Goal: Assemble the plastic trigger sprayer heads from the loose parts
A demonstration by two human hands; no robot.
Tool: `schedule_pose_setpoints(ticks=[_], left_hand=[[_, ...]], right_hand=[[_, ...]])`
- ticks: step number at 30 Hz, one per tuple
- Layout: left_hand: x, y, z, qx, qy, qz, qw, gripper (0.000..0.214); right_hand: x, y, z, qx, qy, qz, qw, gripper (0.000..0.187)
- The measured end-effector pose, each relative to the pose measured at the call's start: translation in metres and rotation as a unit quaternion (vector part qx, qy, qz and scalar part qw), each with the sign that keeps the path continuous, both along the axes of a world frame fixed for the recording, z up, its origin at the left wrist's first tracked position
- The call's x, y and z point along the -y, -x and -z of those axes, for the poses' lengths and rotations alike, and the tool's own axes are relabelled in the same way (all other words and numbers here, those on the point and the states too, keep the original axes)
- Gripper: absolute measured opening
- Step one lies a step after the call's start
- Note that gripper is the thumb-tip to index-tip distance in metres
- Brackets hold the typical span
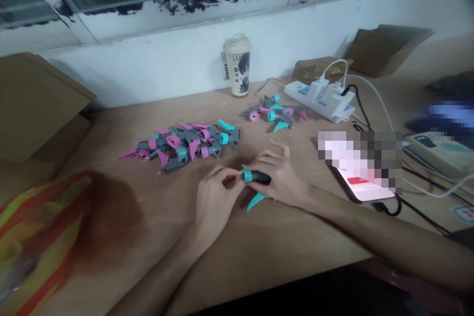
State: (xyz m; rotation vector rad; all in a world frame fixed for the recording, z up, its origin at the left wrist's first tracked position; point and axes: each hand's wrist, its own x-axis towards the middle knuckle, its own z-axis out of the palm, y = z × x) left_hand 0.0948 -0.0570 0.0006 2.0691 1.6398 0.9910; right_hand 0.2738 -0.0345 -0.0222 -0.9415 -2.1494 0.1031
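Note:
A dark grey plastic toy piece with a teal ring (255, 176) lies in my right hand (274, 172), whose fingers wrap over it. A teal fin (256, 201) sticks out below that hand. My left hand (219, 192) is closed in a pinch at the ringed end, its thumb and finger touching the tip. Anything small between those fingertips is hidden. Beyond my hands, a heap of similar grey, pink and teal pieces (188, 142) lies on the wooden table (155, 207). Several more pieces (276, 112) form a smaller group at the back right.
A lidded coffee cup (240, 71) stands by the wall. To the right are a white power strip (320, 101) with plugs and cables, and a lit phone (365, 182). Cardboard (37, 108) and a red-yellow bag (40, 242) occupy the left; another cardboard box (381, 49) sits at the back right.

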Motion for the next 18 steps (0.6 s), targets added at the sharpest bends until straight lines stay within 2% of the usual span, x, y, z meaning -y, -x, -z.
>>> schedule_pose_setpoints(ticks=[2,4,6,8,10,13,18], left_hand=[[-0.007,0.008,0.0,0.043,0.007,-0.028,0.999,0.01],[-0.013,0.015,-0.001,0.136,0.059,-0.038,0.988,0.015],[-0.016,0.017,-0.005,0.231,0.128,-0.023,0.964,0.021],[-0.016,0.016,-0.01,0.286,0.179,0.008,0.941,0.023],[-0.013,0.012,-0.015,0.295,0.202,0.039,0.933,0.021],[-0.01,0.01,-0.017,0.272,0.21,0.068,0.937,0.018],[-0.01,0.012,-0.015,0.237,0.189,0.077,0.95,0.015]], right_hand=[[-0.001,-0.002,-0.003,-0.017,0.017,0.023,0.999,0.019],[-0.003,-0.004,-0.006,-0.055,0.04,0.049,0.996,0.024],[-0.006,-0.005,-0.006,-0.097,0.071,0.051,0.991,0.028],[-0.007,-0.005,-0.005,-0.13,0.103,0.023,0.986,0.028],[-0.008,-0.003,-0.004,-0.149,0.129,-0.019,0.98,0.029],[-0.005,0.0,-0.004,-0.166,0.152,-0.065,0.972,0.031],[0.0,0.003,-0.006,-0.169,0.153,-0.077,0.971,0.03]])
